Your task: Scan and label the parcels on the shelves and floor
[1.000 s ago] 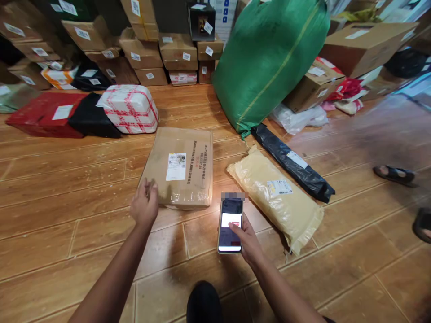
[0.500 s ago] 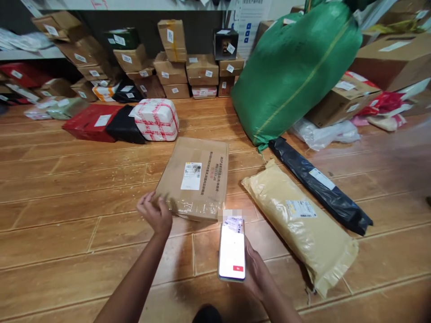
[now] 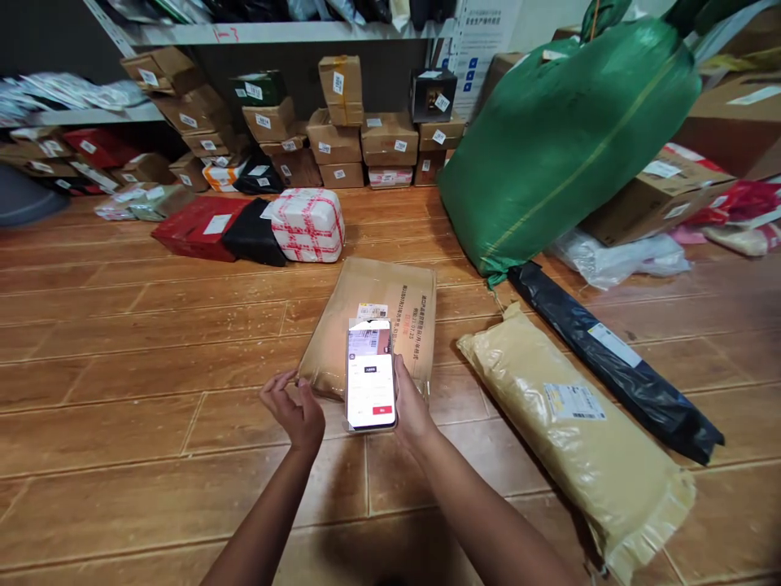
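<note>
A flat brown cardboard box (image 3: pixel 415 325) lies on the floor in front of me, with dark printed lines on its top. Its white shipping label (image 3: pixel 372 311) shows only along the upper edge; the phone covers the rest. My right hand (image 3: pixel 413 403) grips a smartphone (image 3: pixel 371 378) upright above the box's near side. The lit screen has a camera picture at the top, a white form below and a red button. At the box's near left corner is my left hand (image 3: pixel 298 411), fingers loosely bent and apart, fingertips at the cardboard.
A tan plastic-wrapped parcel (image 3: pixel 567 431) and a long black parcel (image 3: pixel 616 358) lie to the right. Behind them leans a big green sack (image 3: pixel 567 138). Red (image 3: pixel 198 228), black and white-red parcels (image 3: pixel 310 225) sit beyond the box, before stacked cartons (image 3: pixel 390 138) under a shelf (image 3: pixel 293 32).
My right hand has moved the phone up and left, from the box's near right corner to over its label. My left hand stays at the box corner. The view has shifted slightly.
</note>
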Motion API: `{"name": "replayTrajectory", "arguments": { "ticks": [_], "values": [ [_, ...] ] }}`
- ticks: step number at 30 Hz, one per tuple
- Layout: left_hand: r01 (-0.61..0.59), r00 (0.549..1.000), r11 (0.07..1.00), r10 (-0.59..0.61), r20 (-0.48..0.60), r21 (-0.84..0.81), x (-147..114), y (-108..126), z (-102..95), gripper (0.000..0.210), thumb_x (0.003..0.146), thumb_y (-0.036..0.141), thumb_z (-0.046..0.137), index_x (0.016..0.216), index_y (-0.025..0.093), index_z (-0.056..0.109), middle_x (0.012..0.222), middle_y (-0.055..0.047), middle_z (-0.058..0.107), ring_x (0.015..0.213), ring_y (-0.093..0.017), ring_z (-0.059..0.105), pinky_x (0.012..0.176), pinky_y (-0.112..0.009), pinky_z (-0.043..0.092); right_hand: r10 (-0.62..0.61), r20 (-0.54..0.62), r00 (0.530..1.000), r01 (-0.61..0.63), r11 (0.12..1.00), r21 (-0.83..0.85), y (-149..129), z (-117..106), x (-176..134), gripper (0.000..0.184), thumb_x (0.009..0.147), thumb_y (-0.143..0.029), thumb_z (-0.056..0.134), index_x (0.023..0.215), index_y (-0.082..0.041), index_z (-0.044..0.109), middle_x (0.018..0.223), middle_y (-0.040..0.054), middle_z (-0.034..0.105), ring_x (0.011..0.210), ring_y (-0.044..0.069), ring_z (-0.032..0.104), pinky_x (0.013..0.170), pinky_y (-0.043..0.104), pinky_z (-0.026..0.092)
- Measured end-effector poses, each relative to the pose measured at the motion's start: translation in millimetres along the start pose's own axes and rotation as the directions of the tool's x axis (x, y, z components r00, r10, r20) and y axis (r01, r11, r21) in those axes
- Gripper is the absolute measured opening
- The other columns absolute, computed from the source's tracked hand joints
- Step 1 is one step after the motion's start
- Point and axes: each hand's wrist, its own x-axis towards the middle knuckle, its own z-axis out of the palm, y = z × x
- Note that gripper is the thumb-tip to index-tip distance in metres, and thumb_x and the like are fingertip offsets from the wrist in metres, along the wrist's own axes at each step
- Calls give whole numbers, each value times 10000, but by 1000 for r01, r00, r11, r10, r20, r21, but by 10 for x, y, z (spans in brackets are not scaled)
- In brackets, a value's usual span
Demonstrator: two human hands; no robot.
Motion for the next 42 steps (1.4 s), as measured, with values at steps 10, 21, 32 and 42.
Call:
{"name": "replayTrajectory", "arguments": {
  "ticks": [10, 21, 32, 42],
  "values": [
    [-26, 999, 999, 28, 33, -41, -4, -13, -7, 166, 882, 241, 534, 1021, 159, 576, 1047, -97, 533, 1059, -215, 492, 970, -414, 402, 14, -15, 1000, -14, 1000, -22, -10, 80, 97, 601, 860, -626, 510, 1283, -204, 577, 1251, 77, 679, 1144, 265, 633, 1019, 449, 462],
    [-11, 998, 998, 14, 57, -65, -51, -29, 15, 145, 881, 243, 538, 1002, 172, 574, 1016, -83, 544, 1044, -207, 498, 970, -409, 411, 41, -11, 999, -41, 999, -19, -2, 103, 157, 580, 860, -626, 507, 1236, -199, 620, 1207, 81, 703, 1113, 267, 652, 1031, 450, 449],
    [-15, 996, 997, 22, 92, -73, -74, 3, 45, 122, 881, 213, 536, 987, 177, 584, 1006, -83, 540, 1041, -205, 502, 959, -397, 415, 47, -4, 999, -47, 999, 23, -67, 186, 189, 574, 877, -607, 490, 1264, -196, 595, 1164, 77, 723, 1094, 266, 659, 1029, 461, 450],
    [-21, 995, 996, 30, 99, -83, -84, -15, 66, 108, 871, 201, 555, 966, 166, 592, 996, -74, 529, 1027, -199, 498, 943, -388, 415, 65, 0, 998, -65, 998, -2, -116, 193, 196, 556, 854, -601, 524, 1237, -201, 576, 1181, 76, 708, 1118, 259, 637, 985, 436, 479]
  ]
}}
